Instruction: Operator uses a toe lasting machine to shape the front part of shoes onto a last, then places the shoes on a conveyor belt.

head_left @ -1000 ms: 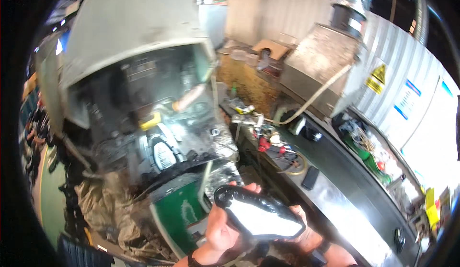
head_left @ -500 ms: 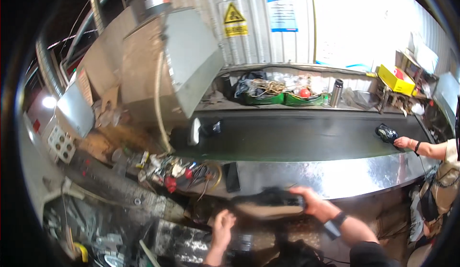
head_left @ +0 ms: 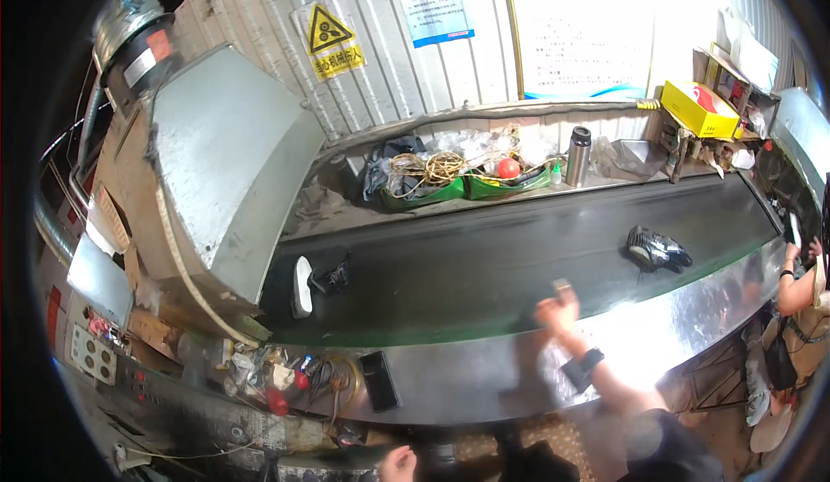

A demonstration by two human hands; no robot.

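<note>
My right hand (head_left: 560, 311) is stretched over the near edge of the dark conveyor belt (head_left: 450, 257), a dark band on its wrist. Its blurred fingers look apart, and no object shows in them. Low at the picture's bottom, my left hand (head_left: 399, 465) is partly cut off, its fingers loosely bent with nothing visible in them. A shiny black shoe (head_left: 657, 248) lies on the belt, right of and beyond my right hand. Toward the belt's left end rests a dark shoe (head_left: 332, 275) beside a white-soled shoe (head_left: 301, 288) tipped on its side.
A black phone (head_left: 380, 381) lies on the metal ledge (head_left: 467, 378), beside tangled cords and clutter. Green bins (head_left: 510, 186), a steel flask (head_left: 578, 155) and a yellow box (head_left: 699, 110) line the back. A grey hood (head_left: 225, 153) stands left; a co-worker's arm (head_left: 795, 290) shows at right.
My right hand has moved up over the belt without the dark, tan-sided object it held. The left hand dropped lower. The co-worker's hand has left the black shoe, and the view has turned.
</note>
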